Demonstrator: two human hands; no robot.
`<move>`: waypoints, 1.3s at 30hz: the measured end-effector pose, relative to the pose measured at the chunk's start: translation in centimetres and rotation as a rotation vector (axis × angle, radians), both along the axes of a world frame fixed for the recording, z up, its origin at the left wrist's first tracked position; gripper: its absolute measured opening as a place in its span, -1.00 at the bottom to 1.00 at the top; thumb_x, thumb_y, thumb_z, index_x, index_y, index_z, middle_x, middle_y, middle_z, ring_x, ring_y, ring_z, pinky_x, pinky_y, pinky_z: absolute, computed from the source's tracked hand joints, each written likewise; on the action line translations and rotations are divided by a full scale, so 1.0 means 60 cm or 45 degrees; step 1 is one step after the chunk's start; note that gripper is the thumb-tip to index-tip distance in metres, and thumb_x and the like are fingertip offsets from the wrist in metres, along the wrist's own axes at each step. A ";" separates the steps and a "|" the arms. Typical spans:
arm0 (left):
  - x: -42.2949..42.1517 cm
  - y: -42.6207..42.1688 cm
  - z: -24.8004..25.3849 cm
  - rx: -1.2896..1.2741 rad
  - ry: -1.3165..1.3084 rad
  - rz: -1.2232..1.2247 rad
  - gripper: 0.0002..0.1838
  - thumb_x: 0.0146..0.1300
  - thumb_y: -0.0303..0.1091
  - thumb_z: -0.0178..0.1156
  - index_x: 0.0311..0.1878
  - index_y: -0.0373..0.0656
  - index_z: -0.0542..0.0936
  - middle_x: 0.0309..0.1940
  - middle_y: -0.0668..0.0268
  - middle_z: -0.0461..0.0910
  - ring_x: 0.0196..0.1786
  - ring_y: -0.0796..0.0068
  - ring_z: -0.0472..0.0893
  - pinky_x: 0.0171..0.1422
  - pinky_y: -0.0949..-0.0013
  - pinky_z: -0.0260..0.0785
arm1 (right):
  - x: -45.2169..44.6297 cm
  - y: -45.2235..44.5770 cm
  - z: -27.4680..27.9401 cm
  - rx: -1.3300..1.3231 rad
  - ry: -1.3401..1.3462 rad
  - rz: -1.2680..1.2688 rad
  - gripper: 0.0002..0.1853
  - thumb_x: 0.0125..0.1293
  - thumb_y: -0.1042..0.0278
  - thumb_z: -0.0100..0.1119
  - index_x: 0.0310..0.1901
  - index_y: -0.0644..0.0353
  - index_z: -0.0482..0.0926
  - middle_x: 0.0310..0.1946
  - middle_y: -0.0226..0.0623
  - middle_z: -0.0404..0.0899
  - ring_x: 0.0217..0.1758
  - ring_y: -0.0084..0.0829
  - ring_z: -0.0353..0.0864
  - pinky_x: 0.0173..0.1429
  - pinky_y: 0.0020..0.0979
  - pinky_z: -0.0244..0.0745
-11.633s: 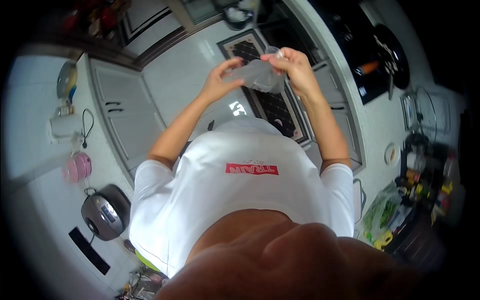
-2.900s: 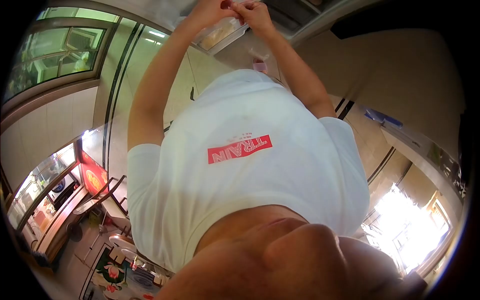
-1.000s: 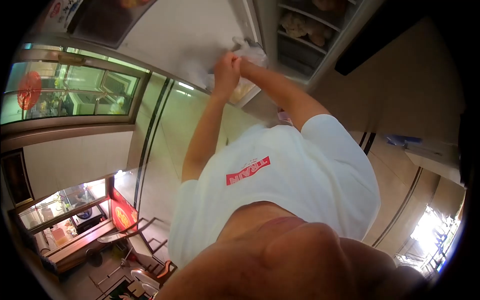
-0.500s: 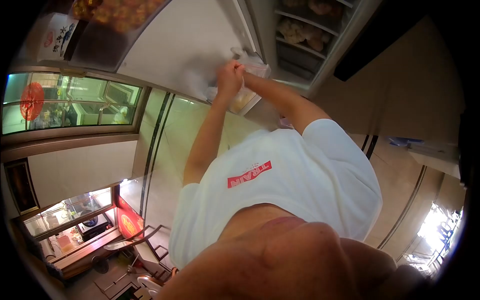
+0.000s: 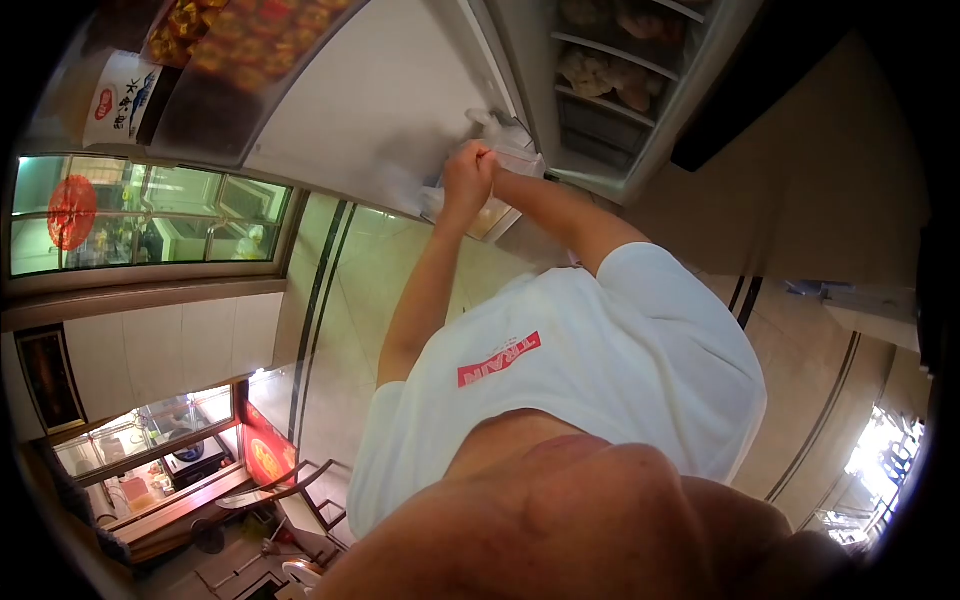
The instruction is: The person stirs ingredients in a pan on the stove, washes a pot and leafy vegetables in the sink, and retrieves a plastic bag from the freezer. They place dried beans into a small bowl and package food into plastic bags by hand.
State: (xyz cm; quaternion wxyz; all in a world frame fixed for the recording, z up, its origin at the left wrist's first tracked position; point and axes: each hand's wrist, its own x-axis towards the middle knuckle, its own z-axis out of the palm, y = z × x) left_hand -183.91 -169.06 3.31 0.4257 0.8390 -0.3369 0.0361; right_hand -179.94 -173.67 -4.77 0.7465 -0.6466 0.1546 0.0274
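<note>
Touching each other over a translucent, box-shaped plastic container [image 5: 503, 221], the left hand [image 5: 466, 185] and right hand [image 5: 488, 163] meet well forward of the white short-sleeved T-shirt [image 5: 620, 370] with its red rectangular print. The left forearm points away from the body and slants slightly inward; the right forearm slants across from the other side, passing over part of the container. The left hand's fingers look curled, with the knuckles turned toward the camera; the right hand is partly hidden behind it. Each grip looks drawn in close, but whether either has hold of anything, I cannot tell. The container lies directly beneath the hands, its near corner showing between the wrists, with something yellowish inside. A crumpled, whitish plastic bag [image 5: 482, 120] sits just beyond the grip. To the right stands an open grey compartment with white-edged shelves [image 5: 605, 107] bearing pale rounded items [image 5: 586, 72].
</note>
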 end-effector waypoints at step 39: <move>0.062 -0.012 0.035 0.250 -0.178 -0.160 -0.82 0.15 -0.31 0.20 -0.40 -0.25 0.56 -0.54 0.14 0.58 -0.48 0.24 0.57 -0.33 0.32 0.40 | -0.047 -0.107 0.006 1.055 0.413 -0.465 -0.73 0.27 0.19 0.01 -0.58 0.03 0.43 -0.67 -0.43 0.39 -0.65 -0.54 0.31 -0.55 -0.50 0.27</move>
